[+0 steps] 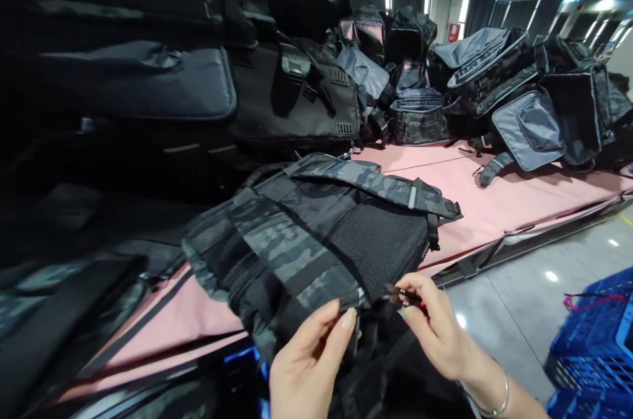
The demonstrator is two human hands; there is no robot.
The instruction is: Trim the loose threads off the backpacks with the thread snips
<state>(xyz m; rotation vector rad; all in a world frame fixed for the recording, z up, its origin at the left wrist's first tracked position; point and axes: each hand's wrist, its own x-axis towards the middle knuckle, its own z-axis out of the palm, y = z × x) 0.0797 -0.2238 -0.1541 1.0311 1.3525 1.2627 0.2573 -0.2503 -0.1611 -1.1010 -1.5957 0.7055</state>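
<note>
A dark camouflage backpack (297, 241) lies back panel up on the pink-covered table, with its two shoulder straps and a black mesh panel (380, 234) showing. My left hand (314, 356) pinches the lower end of the nearer shoulder strap (301, 260) between thumb and fingertips. Just right of it, my right hand (435, 320) is closed around a small pair of thread snips (405, 297). Their dark blades point left towards the strap end. Whether the blades touch anything I cannot make out. A bracelet circles my right wrist.
Dark bags (297, 89) are heaped high at the left and behind the backpack. More open bags with grey linings (529, 128) stand farther along the pink table (445, 171). Blue plastic crates (593, 333) sit on the tiled floor at the lower right.
</note>
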